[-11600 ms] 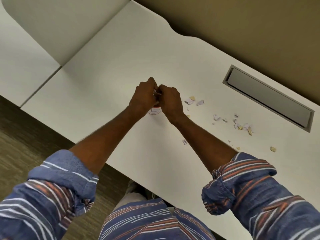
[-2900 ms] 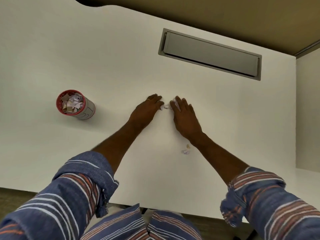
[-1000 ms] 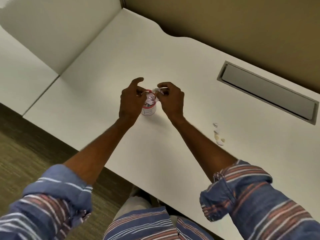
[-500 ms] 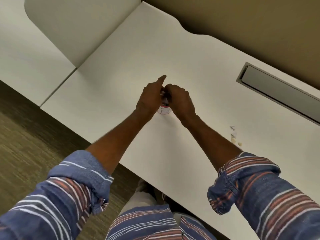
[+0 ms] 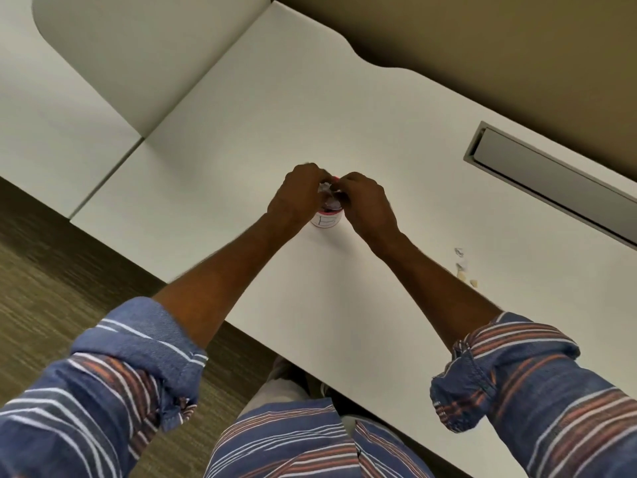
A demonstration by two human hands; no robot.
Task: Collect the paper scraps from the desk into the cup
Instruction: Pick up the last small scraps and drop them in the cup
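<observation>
A small white cup (image 5: pixel 326 220) with a red rim stands upright on the white desk (image 5: pixel 262 119), mostly hidden by my hands. My left hand (image 5: pixel 296 198) and my right hand (image 5: pixel 365 205) meet right above its mouth, fingers curled together over crumpled paper scraps (image 5: pixel 329 196) that fill the cup. I cannot tell whether either hand is gripping a scrap or only pressing on the pile. A few loose paper scraps (image 5: pixel 463 265) lie on the desk to the right of my right forearm.
A grey recessed cable tray (image 5: pixel 551 179) is set into the desk at the right. A white divider panel (image 5: pixel 138 53) rises at the far left. The desk's front edge runs diagonally, with carpet floor (image 5: pixel 51 257) below it.
Both hands have closed in tighter over the cup's mouth; the left forefinger that pointed up half a second ago is now curled down. The cup has stayed in place.
</observation>
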